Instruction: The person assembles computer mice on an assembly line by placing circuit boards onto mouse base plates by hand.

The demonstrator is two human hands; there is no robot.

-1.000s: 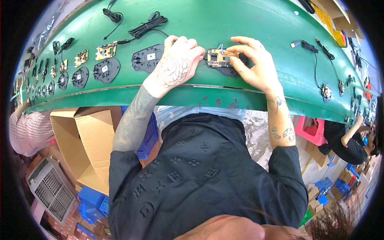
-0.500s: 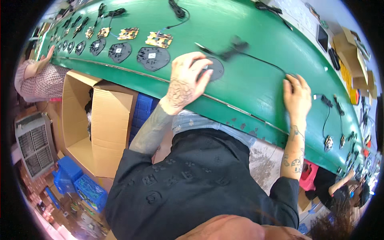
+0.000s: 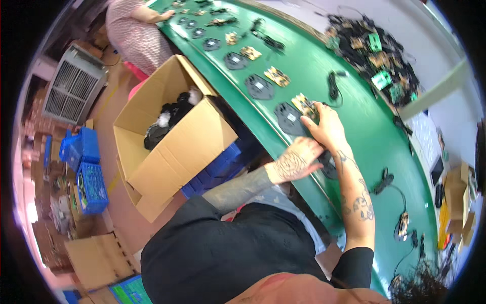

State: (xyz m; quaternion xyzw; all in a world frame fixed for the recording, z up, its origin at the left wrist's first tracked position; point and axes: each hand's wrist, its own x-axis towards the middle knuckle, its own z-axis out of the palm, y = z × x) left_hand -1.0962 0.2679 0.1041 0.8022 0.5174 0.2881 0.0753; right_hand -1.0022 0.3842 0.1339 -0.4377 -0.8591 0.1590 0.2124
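My right hand (image 3: pixel 328 130) reaches across the green belt, thumb and fingers around the near end of a tan circuit board (image 3: pixel 302 103). Beside that board lies a dark, rounded base plate (image 3: pixel 288 119) with a pale square on it. Just nearer, my left hand (image 3: pixel 297 158) is bent with its fingers drawn together, their tips under my right hand. Whatever they hold is hidden. Another dark base plate (image 3: pixel 329 166) shows partly between my left hand and right forearm. A black coiled cable (image 3: pixel 333 87) lies past the board.
Further base plates and boards line the green belt (image 3: pixel 362 134). An open cardboard box (image 3: pixel 174 147) with dark items stands at the belt's left. A heap of cables and boards (image 3: pixel 377 61) lies beyond the far edge. A co-worker's arm (image 3: pixel 152 14) rests at the far left.
My view has swung toward the left. My right hand has let go of the cable at the right and come across to the board, close to my left hand.
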